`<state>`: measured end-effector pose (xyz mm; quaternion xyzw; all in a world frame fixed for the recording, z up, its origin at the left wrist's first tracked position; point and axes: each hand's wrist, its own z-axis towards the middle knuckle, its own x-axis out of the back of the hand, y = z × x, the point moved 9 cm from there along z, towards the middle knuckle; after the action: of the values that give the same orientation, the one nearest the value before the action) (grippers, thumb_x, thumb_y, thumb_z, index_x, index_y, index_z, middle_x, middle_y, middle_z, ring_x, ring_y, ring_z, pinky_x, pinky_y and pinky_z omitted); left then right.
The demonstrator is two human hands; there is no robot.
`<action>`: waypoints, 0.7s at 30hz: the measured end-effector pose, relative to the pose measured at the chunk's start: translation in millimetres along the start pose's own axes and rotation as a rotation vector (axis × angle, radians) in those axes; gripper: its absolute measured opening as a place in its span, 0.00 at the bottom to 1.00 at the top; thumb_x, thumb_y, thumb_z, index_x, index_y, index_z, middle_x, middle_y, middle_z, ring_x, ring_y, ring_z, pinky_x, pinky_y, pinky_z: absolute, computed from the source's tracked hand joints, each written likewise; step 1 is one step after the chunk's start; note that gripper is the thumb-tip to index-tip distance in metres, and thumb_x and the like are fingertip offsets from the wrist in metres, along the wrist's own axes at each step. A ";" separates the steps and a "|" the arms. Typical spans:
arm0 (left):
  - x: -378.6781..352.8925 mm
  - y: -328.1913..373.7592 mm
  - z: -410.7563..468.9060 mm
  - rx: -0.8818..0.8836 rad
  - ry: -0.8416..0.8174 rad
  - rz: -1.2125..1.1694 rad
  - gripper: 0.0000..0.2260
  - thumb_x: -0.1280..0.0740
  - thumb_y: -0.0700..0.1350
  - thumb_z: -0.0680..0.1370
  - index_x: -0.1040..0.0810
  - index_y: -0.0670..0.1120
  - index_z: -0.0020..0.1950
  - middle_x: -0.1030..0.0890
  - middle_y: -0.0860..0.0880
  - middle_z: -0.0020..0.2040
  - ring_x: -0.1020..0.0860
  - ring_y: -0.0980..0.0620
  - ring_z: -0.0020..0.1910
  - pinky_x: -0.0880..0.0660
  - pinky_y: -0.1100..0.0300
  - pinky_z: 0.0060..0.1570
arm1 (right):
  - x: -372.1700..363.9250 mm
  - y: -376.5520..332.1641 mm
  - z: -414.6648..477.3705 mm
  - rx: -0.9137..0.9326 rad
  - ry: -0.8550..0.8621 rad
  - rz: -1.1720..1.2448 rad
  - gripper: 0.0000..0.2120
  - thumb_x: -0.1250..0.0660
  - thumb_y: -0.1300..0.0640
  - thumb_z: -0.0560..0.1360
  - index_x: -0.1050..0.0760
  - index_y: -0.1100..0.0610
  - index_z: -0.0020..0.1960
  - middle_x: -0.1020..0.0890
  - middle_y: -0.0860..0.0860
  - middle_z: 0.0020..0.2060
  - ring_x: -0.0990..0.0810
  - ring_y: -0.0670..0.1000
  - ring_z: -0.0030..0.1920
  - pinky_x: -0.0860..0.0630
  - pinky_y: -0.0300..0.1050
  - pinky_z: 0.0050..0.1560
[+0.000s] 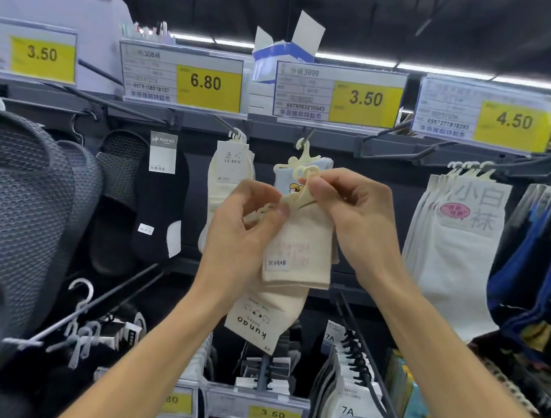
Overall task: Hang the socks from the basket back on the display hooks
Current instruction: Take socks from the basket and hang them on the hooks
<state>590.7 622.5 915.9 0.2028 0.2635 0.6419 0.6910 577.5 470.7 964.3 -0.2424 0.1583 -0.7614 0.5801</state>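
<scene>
While the left hand (246,229) pinches the cream socks (297,252) just below the display hook (308,135), the right hand (352,214) pinches their plastic hanger (305,186); both grips are clenched. Judged step: hanging. Next, the hanger loop likely needs threading onto the hook.

We're in a shop, a sock and footwear aisle: yellow price tags (207,88) on the shelf rail (273,130), packaged socks (457,254) hanging from display hooks (105,292), slippers (23,207) on hangers at left.
</scene>
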 end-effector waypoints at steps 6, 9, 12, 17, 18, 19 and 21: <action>1.8 -6.9 -2.7 0.050 0.037 -0.094 0.03 0.32 0.51 0.76 0.23 0.53 0.46 0.20 0.56 0.44 0.21 0.56 0.45 0.22 0.53 0.49 | -5.2 -6.6 -3.2 0.006 -0.029 0.040 0.05 0.30 0.56 0.77 0.15 0.50 0.45 0.14 0.45 0.39 0.17 0.42 0.41 0.23 0.34 0.43; 2.4 -6.3 -3.9 0.041 0.074 -0.118 0.03 0.34 0.51 0.78 0.23 0.56 0.45 0.19 0.58 0.43 0.20 0.59 0.42 0.21 0.60 0.42 | -5.1 -8.0 -4.0 -0.003 0.002 0.022 0.06 0.30 0.55 0.77 0.15 0.52 0.44 0.14 0.46 0.37 0.18 0.43 0.39 0.23 0.38 0.43; 3.0 -6.3 -5.8 0.035 0.068 -0.135 0.05 0.34 0.51 0.78 0.23 0.59 0.44 0.18 0.55 0.49 0.20 0.58 0.43 0.20 0.58 0.43 | -2.5 -7.1 -3.7 -0.029 0.017 0.027 0.07 0.29 0.53 0.77 0.15 0.53 0.42 0.14 0.48 0.38 0.16 0.49 0.41 0.21 0.45 0.46; 2.7 1.3 -8.4 -0.055 0.024 -0.051 0.03 0.36 0.52 0.80 0.25 0.58 0.47 0.19 0.52 0.53 0.21 0.54 0.47 0.22 0.55 0.47 | 2.6 -1.4 2.4 -0.116 0.039 0.078 0.08 0.30 0.55 0.76 0.15 0.54 0.40 0.14 0.48 0.38 0.17 0.44 0.39 0.24 0.36 0.44; 2.2 3.0 -8.0 -0.073 0.014 -0.010 0.02 0.36 0.53 0.80 0.25 0.57 0.48 0.19 0.52 0.51 0.22 0.55 0.46 0.22 0.57 0.45 | 2.8 -1.8 3.7 -0.118 0.029 0.081 0.08 0.30 0.55 0.76 0.15 0.53 0.40 0.14 0.48 0.38 0.18 0.43 0.40 0.25 0.34 0.43; 1.6 3.3 -7.3 -0.079 0.010 0.025 0.02 0.36 0.53 0.80 0.25 0.57 0.48 0.20 0.54 0.48 0.23 0.57 0.44 0.23 0.60 0.43 | 1.6 -2.0 4.2 -0.118 0.008 0.075 0.08 0.30 0.55 0.77 0.15 0.53 0.41 0.14 0.48 0.38 0.18 0.42 0.40 0.24 0.34 0.43; 2.1 2.6 -5.6 -0.074 0.020 0.072 0.03 0.36 0.54 0.79 0.26 0.61 0.46 0.21 0.56 0.43 0.25 0.60 0.39 0.26 0.65 0.38 | -3.9 -0.5 3.2 -0.125 -0.046 0.066 0.08 0.31 0.54 0.77 0.14 0.52 0.43 0.13 0.49 0.39 0.18 0.42 0.40 0.24 0.35 0.43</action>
<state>585.2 624.5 912.9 0.1803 0.2390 0.6775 0.6718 579.6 474.8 966.6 -0.2905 0.2001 -0.7246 0.5921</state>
